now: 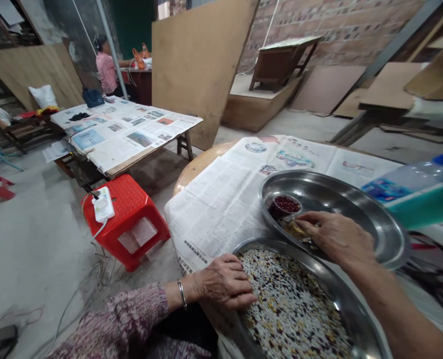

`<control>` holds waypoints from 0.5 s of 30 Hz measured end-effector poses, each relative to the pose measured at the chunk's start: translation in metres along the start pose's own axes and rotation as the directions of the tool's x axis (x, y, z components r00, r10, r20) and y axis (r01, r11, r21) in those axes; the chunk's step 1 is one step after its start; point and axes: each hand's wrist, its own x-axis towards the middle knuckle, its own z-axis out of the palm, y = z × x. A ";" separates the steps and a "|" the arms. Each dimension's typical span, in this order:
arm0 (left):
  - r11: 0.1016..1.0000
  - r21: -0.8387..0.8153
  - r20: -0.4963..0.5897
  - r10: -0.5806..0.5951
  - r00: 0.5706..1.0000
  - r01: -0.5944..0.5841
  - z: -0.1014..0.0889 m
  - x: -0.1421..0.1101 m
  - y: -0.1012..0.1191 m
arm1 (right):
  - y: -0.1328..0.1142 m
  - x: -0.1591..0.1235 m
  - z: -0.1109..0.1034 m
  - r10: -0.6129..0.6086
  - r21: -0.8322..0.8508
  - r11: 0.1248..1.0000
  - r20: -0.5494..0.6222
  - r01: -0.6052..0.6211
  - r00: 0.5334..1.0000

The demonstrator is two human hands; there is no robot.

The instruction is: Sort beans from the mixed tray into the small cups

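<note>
A near metal tray (359, 319) is spread with mixed grains (281, 294) in white, dark red and yellow. My left hand (227, 281) is curled over its left rim, fingers bent and close together. Behind it, overlapping in view, is a second metal tray (341, 192). In that one stands a small cup of dark red beans (287, 204), with yellowish grains (295, 229) just in front. My right hand (337, 237) is above these yellowish grains, thumb and fingers pinched together. Whatever is between those fingertips is too small to make out.
Newspaper (214, 199) covers the round table. At right lie a clear bottle with a blue cap (404, 182) and a teal object (427, 202). A red stool (131, 214) carries a power strip (104, 204). Beyond are another newspaper-covered table (142, 124) and a person in pink (107, 67).
</note>
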 end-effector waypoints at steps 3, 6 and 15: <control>1.000 0.007 -0.005 -0.006 1.000 0.006 0.002 0.000 0.000 | -0.005 -0.001 -0.004 0.030 -0.049 0.998 0.024 -0.029 0.999; 1.000 0.013 -0.008 -0.006 1.000 0.006 0.002 0.000 0.000 | -0.012 -0.003 -0.010 0.015 -0.026 1.000 -0.032 -0.016 0.999; 1.000 -0.004 -0.070 -0.005 0.998 0.005 0.009 -0.001 0.001 | -0.050 -0.118 -0.016 -0.428 0.270 0.878 0.074 0.395 0.901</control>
